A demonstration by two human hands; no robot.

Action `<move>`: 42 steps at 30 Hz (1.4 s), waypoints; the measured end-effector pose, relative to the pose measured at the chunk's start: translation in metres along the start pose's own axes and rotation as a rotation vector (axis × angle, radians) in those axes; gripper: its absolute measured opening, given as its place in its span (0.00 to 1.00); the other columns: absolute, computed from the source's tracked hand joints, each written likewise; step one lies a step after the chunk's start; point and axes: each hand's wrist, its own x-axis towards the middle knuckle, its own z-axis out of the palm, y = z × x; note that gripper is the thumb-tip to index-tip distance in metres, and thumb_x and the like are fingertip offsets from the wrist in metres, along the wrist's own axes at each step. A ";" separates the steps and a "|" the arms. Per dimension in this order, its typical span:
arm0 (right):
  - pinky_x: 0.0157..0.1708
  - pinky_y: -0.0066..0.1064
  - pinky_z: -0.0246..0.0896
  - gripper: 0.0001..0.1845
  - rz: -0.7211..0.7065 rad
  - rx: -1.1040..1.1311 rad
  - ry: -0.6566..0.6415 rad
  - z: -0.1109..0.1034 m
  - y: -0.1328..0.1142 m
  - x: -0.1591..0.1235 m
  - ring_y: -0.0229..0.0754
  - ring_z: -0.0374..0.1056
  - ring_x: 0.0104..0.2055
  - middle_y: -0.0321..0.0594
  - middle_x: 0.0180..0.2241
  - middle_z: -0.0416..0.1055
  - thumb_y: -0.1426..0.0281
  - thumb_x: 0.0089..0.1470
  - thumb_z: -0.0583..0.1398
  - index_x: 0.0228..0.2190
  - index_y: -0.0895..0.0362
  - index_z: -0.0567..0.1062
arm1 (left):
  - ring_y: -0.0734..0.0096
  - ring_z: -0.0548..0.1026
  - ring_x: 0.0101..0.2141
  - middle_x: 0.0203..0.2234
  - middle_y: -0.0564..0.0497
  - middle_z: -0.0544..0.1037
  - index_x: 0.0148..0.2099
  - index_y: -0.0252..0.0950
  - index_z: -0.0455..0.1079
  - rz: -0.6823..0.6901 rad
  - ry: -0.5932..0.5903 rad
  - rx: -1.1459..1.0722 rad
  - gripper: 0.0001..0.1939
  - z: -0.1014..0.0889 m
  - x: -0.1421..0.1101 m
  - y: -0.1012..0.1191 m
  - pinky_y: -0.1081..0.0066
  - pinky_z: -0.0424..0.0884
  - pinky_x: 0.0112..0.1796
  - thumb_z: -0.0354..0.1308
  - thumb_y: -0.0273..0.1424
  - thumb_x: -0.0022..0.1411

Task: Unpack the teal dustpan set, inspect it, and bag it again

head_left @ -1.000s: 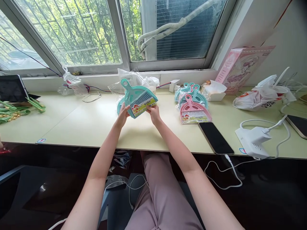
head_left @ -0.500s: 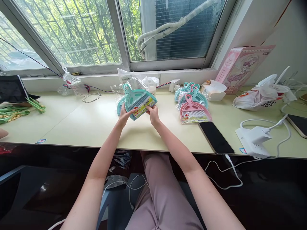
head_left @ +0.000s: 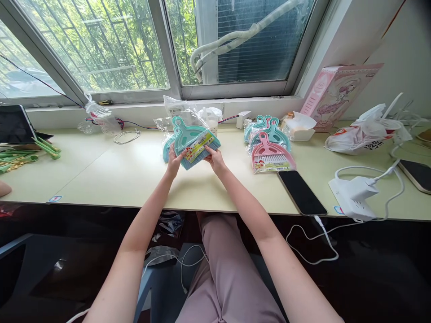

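Beneath a window [head_left: 124, 49], wrapped dustpans [head_left: 269, 149] rest on the worktop [head_left: 111, 179]. Left hand [head_left: 173, 163] and right hand [head_left: 216, 161] have fingers [head_left: 210, 153] closed on a teal dustpan-and-brush set [head_left: 184, 137].

1 teal dustpan set [head_left: 185, 133] — handle up, tilted, yellow label [head_left: 198, 147] slanting across it — is held left of the pink dustpan [head_left: 268, 148].

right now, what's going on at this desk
A person's left hand and right hand are holding a teal dustpan-and-brush set, one at each side. A yellow label runs at a slant across its front. To the right on the desk, a pink set in clear plastic sits in front of more teal sets, and a black phone lies nearer the desk's front edge.
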 end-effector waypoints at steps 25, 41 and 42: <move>0.50 0.35 0.76 0.15 -0.234 0.142 0.142 -0.006 -0.008 0.006 0.45 0.77 0.50 0.41 0.41 0.81 0.68 0.48 0.70 0.39 0.56 0.76 | 0.44 0.82 0.44 0.50 0.35 0.80 0.60 0.37 0.71 -0.422 -0.435 -0.112 0.36 0.018 -0.027 0.034 0.52 0.78 0.44 0.63 0.56 0.58; 0.48 0.38 0.75 0.08 -0.237 0.072 0.012 -0.003 -0.008 -0.002 0.46 0.77 0.46 0.41 0.36 0.81 0.73 0.47 0.68 0.32 0.58 0.77 | 0.43 0.76 0.55 0.46 0.40 0.82 0.51 0.35 0.73 -0.333 -0.120 -0.411 0.30 0.041 0.001 0.018 0.46 0.72 0.57 0.76 0.39 0.47; 0.48 0.38 0.75 0.08 -0.245 0.068 0.019 -0.004 -0.008 -0.002 0.46 0.77 0.47 0.41 0.36 0.81 0.73 0.47 0.69 0.33 0.57 0.77 | 0.43 0.76 0.55 0.46 0.40 0.82 0.51 0.35 0.74 -0.337 -0.142 -0.400 0.30 0.042 -0.002 0.016 0.45 0.72 0.57 0.76 0.37 0.46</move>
